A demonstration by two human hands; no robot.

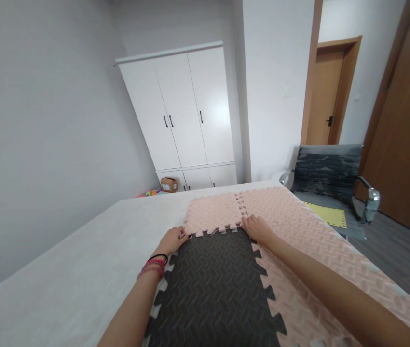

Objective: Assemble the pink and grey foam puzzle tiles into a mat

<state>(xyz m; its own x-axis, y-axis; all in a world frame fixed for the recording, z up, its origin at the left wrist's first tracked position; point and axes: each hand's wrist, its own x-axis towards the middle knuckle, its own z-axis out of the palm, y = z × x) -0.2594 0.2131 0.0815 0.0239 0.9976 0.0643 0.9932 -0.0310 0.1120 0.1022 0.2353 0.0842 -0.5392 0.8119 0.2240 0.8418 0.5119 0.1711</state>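
A black foam puzzle mat tile (215, 289) with toothed edges lies in front of me, partly over the pink foam tiles on its right. My left hand (173, 240) has its thumb and fingers closed at the tile's far left corner. At the far right corner, the bent fingers of my right hand (257, 228) grip the edge. Just beyond the black tile's far edge is a pink foam tile (212, 212). More joined pink tiles (309, 246) stretch along the right side, under my right forearm. Whether the black teeth interlock with the pink ones cannot be made out.
The mats rest on a white-covered surface (100, 260). A dark office chair (328, 168) with a yellow foam piece (326, 215) on its seat stands to the right. Behind are a white wardrobe (186, 111), a cardboard box (169, 184) and small colourful items (150, 193).
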